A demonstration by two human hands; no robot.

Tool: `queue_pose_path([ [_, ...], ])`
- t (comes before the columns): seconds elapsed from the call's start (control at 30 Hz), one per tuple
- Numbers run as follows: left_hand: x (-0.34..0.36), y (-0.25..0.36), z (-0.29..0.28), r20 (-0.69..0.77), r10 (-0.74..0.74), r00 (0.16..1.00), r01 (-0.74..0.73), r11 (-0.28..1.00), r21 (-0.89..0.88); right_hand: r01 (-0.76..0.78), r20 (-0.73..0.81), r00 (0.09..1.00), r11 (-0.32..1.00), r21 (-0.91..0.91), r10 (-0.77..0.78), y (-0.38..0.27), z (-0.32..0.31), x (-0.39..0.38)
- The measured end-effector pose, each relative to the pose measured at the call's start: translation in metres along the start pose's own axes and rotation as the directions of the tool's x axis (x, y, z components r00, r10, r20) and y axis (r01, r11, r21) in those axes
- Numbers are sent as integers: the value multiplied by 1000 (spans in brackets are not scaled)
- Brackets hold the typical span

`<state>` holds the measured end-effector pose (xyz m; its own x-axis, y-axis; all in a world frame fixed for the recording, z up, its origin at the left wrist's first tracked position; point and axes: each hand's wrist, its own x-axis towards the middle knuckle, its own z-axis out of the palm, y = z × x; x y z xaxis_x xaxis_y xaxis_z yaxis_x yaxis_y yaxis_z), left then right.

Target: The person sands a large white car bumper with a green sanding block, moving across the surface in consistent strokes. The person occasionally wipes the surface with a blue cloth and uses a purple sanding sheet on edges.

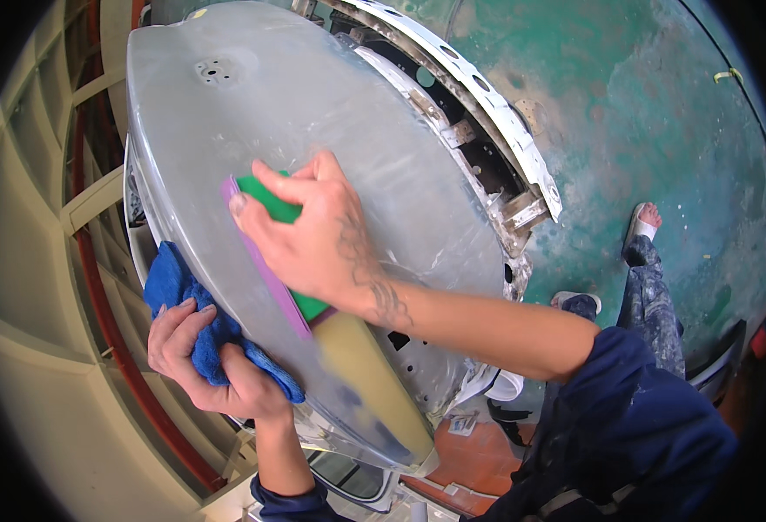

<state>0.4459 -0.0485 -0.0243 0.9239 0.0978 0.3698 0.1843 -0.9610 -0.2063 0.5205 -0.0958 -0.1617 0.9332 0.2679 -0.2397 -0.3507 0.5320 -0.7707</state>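
Observation:
A large grey-primed car body panel (374, 174) fills the middle, with a yellowish-tan filler patch (357, 370) at its near end. My right hand (313, 226) is closed round a green sanding block (265, 196). Purple sandpaper (292, 304) shows along the block's left edge, and the block lies against the panel just beyond the patch. At the panel's left edge, my left hand (213, 357) grips a bunched blue cloth (174, 278). Part of that cloth drapes over the edge toward the patch. The block's underside is hidden.
A curved white metal beam (487, 96) with holes runs past the panel's far right side. Green floor (609, 113) spreads to the right, where legs in spattered trousers (657, 296) and sandals stand. To the left are a beige ribbed structure (35, 261) and a red pipe (117, 339).

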Motion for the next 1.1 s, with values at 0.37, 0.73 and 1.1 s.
queue_pose_path([
  [0.37,-2,1,-4,0,2,1000,-2,1000,9,-101,65,993,991,84,96,20,31,73],
  [0.73,-2,3,4,-27,-28,999,26,998,-55,-144,-32,988,973,179,152,3,17,16],
  [1.1,-1,3,1,-23,-18,1000,16,998,-64,-197,-64,975,961,194,212,9,18,28],
])
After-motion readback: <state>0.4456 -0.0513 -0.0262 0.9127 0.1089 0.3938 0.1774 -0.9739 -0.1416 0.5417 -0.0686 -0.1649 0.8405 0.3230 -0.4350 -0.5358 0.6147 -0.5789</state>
